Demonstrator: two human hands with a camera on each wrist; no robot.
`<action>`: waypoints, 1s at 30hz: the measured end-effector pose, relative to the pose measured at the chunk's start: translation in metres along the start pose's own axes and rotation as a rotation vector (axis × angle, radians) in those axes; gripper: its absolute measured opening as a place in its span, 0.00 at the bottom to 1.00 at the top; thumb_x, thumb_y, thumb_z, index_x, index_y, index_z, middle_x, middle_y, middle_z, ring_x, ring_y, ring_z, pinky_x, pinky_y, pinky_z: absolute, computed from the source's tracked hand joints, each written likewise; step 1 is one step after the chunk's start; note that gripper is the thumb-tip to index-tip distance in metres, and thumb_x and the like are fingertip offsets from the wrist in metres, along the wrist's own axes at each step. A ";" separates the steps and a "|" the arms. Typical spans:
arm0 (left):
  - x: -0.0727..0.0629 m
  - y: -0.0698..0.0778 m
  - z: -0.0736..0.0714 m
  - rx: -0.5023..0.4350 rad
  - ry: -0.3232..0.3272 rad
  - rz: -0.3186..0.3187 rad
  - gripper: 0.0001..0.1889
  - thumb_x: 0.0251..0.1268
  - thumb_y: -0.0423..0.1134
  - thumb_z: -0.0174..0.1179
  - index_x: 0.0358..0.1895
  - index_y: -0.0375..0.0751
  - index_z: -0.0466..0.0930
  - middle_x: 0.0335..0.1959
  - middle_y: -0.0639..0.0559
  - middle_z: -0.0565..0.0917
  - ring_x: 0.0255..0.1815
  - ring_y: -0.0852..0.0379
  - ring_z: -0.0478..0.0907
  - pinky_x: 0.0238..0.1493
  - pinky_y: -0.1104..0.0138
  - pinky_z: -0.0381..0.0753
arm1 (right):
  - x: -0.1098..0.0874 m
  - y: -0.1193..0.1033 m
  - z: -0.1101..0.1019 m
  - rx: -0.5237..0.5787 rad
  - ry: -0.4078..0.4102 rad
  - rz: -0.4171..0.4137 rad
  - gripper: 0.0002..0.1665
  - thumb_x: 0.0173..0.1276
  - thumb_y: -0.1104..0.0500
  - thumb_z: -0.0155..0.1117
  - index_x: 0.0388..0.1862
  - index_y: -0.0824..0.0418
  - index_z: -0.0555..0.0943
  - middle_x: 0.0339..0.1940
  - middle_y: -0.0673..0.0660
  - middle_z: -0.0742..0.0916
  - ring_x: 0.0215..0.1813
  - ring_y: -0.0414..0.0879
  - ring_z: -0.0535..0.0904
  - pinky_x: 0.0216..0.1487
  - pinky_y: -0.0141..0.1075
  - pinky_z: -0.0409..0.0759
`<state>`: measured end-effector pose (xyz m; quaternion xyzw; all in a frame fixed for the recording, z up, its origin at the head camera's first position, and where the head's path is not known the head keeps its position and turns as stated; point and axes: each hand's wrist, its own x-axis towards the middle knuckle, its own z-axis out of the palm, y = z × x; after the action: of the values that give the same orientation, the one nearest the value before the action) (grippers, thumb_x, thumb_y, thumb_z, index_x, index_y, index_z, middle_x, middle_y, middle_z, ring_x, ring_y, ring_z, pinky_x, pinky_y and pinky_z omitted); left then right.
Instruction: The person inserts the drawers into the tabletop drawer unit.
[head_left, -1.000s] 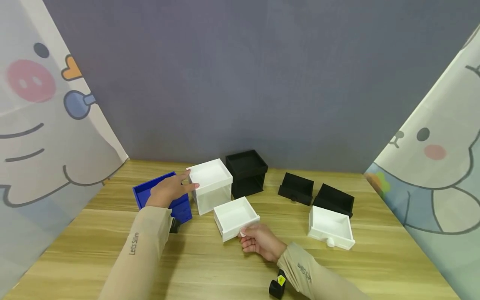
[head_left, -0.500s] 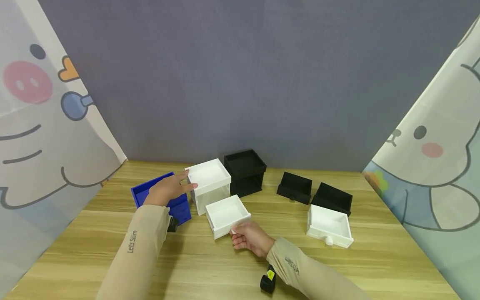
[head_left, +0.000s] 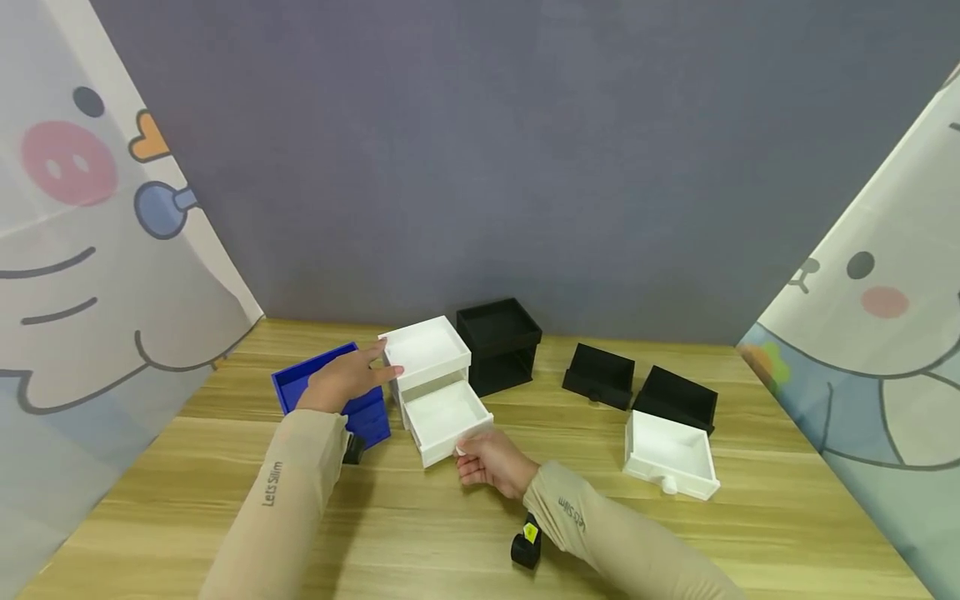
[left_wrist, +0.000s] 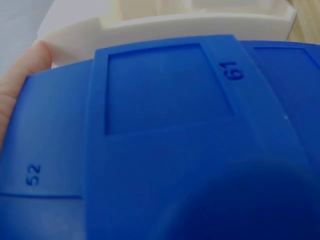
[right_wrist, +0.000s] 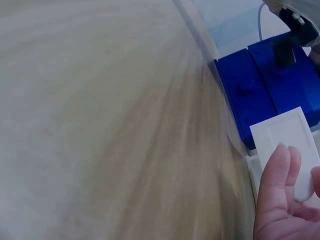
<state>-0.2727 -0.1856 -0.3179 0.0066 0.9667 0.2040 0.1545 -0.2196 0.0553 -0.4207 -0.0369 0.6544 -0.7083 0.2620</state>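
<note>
My left hand (head_left: 345, 379) lies along the left side of a small white cabinet (head_left: 431, 354), thumb and index finger spread straight against its upper edge. With my right hand (head_left: 495, 463) I pinch the round knob (right_wrist: 303, 187) of a white drawer (head_left: 446, 413). The drawer's rear end is inside the cabinet's lower opening, while its front part sticks out toward me. Its tray is empty. Beneath and beside my left wrist stands a blue cabinet (head_left: 369, 423), partly covered by that hand; raised numbers show on it in the left wrist view.
A black cabinet (head_left: 498, 337) with an open front stands right of the white one. Farther right lie two black drawers (head_left: 598, 375) (head_left: 677, 397) and a second white drawer (head_left: 670, 450) with a round knob. A grey wall panel (head_left: 510, 167) rises behind the wooden table (head_left: 420, 533).
My right hand has moved the white drawer left and back, from apart in front of the white cabinet to partly inside its opening. My left hand has stayed on the cabinet.
</note>
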 end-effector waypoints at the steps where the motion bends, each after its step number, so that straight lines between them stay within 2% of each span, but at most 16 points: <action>1: 0.000 0.000 0.001 -0.002 0.001 -0.002 0.42 0.68 0.66 0.45 0.78 0.53 0.41 0.73 0.31 0.52 0.70 0.28 0.52 0.59 0.32 0.55 | 0.000 -0.001 0.000 -0.001 0.006 0.001 0.12 0.72 0.67 0.49 0.38 0.79 0.75 0.20 0.52 0.78 0.19 0.35 0.75 0.26 0.26 0.78; 11: 0.002 0.000 0.003 -0.005 -0.008 -0.007 0.42 0.68 0.67 0.45 0.78 0.53 0.40 0.73 0.31 0.53 0.70 0.28 0.51 0.59 0.31 0.52 | 0.001 -0.004 0.002 -0.043 0.012 0.033 0.14 0.72 0.66 0.49 0.40 0.81 0.75 0.20 0.51 0.77 0.20 0.35 0.74 0.27 0.27 0.78; 19: -0.002 0.002 -0.005 0.011 -0.013 -0.012 0.43 0.67 0.67 0.45 0.78 0.52 0.39 0.72 0.30 0.53 0.69 0.27 0.52 0.58 0.31 0.55 | 0.005 -0.003 0.005 -0.033 0.015 0.033 0.12 0.72 0.67 0.49 0.37 0.77 0.75 0.19 0.51 0.78 0.19 0.36 0.74 0.27 0.28 0.78; 23: -0.002 0.002 -0.004 -0.005 -0.020 -0.009 0.43 0.67 0.66 0.46 0.78 0.53 0.40 0.73 0.30 0.52 0.69 0.27 0.51 0.59 0.31 0.53 | 0.008 -0.002 0.006 -0.032 0.016 0.035 0.11 0.72 0.67 0.49 0.36 0.75 0.75 0.19 0.51 0.77 0.19 0.36 0.74 0.26 0.28 0.78; 30: -0.001 0.000 -0.002 0.007 -0.004 0.009 0.43 0.67 0.67 0.46 0.78 0.53 0.41 0.73 0.30 0.53 0.69 0.27 0.52 0.59 0.33 0.55 | 0.014 -0.001 0.007 -0.041 0.046 0.042 0.10 0.71 0.67 0.49 0.35 0.74 0.75 0.20 0.52 0.77 0.19 0.37 0.74 0.27 0.29 0.79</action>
<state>-0.2719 -0.1862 -0.3157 0.0121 0.9671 0.2011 0.1556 -0.2293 0.0434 -0.4229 -0.0123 0.6752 -0.6898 0.2610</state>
